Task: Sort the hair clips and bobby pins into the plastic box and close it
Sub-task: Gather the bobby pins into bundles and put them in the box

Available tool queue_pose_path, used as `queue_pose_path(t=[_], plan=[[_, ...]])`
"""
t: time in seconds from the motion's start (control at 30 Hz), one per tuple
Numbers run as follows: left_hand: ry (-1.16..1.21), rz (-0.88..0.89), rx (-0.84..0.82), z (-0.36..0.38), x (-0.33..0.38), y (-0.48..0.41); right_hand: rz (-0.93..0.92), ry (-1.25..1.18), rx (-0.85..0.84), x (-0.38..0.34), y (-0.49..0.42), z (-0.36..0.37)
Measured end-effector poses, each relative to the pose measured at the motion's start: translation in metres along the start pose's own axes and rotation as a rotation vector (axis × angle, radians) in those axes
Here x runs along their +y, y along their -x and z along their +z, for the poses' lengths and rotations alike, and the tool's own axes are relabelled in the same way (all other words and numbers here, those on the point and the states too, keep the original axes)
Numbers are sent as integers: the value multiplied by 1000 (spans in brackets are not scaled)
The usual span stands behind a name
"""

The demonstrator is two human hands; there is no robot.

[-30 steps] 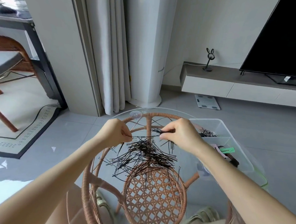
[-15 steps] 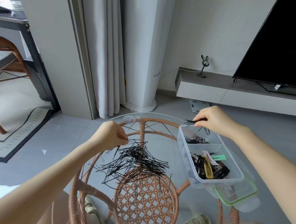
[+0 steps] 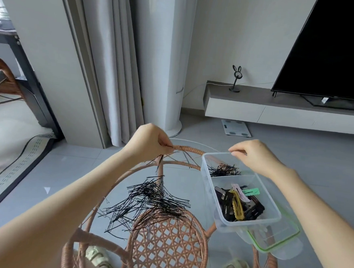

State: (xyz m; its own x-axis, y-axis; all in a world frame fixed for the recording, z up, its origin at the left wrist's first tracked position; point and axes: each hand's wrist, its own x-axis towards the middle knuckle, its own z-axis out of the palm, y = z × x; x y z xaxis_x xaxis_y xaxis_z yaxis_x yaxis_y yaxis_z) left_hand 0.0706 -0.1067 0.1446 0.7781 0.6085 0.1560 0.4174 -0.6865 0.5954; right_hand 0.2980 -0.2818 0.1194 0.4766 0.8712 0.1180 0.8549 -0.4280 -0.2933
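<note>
My left hand [image 3: 148,142] pinches a few black bobby pins [image 3: 160,162]; more sprawl nearby. The clear plastic box [image 3: 247,224], right, holds pins far, coloured hair clips [image 3: 238,204] near. My right hand [image 3: 255,156] curls at its far rim, grip unclear.

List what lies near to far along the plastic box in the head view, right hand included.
Green-rimmed lid under the near end of the box → hair clips in the near compartment → bobby pins in the far compartment → right hand at the far rim.
</note>
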Motion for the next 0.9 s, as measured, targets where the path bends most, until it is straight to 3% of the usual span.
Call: queue_pose_path(t=[0.13,0.37,0.57,0.67,0.77,0.9], plan=[[0,140,14,24,50,-32,30,-109,90,12,18,-12],[-164,342,-126,105,97,-73,55,-131,140,20,47,-34],[-312,290,-382,153,80,-76,33,-128,134,22,64,-42],[-196,204,-482,151,71,-73,28,-131,123,20,68,-42],[-13,154,-423,127,76,-69,17,-124,154,11,71,-41],[118,118,-218,81,64,-49,-47,-218,196,-22,80,-36]])
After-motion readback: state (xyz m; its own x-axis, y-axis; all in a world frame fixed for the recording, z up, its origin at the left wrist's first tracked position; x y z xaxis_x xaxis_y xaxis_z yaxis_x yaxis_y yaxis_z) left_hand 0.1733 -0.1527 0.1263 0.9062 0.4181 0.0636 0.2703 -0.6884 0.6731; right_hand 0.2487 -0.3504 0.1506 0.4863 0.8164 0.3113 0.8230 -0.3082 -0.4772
